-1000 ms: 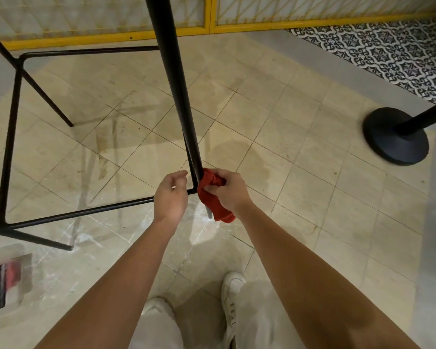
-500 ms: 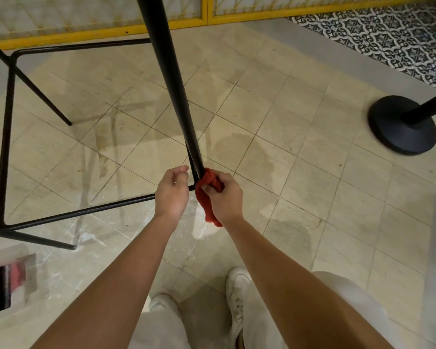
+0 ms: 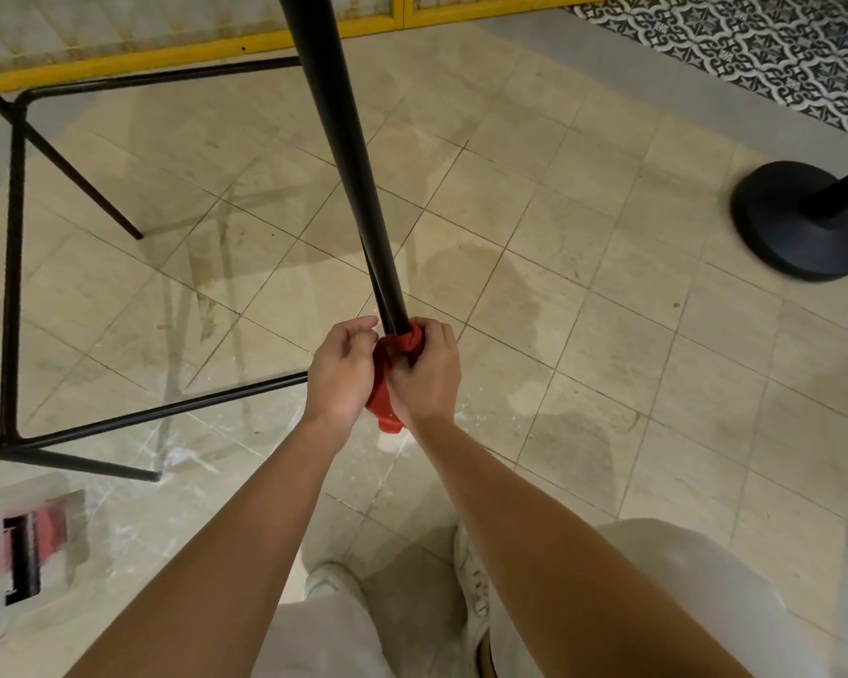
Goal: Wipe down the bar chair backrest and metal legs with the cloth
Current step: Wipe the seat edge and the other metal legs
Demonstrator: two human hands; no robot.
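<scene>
A black metal leg (image 3: 343,154) of the bar chair runs from the top of the view down to my hands. My right hand (image 3: 427,374) holds a red cloth (image 3: 402,342) wrapped around the bottom of that leg, where it meets the black footrest rail (image 3: 167,413). The cloth's loose end (image 3: 385,413) hangs down between my wrists. My left hand (image 3: 341,374) rests against the cloth and the rail end, fingers curled; what it grips is hidden. The backrest is out of view.
The footrest frame forms a black rectangle at the left (image 3: 13,266), with other thin legs (image 3: 79,183) splayed out. A black round stanchion base (image 3: 804,222) stands at the right. A yellow-framed barrier (image 3: 177,51) runs along the top. My white shoes (image 3: 471,589) are below.
Both hands have come closer together at the leg's bottom joint. The right hand has bunched the cloth tighter around the leg, and the left hand now touches it.
</scene>
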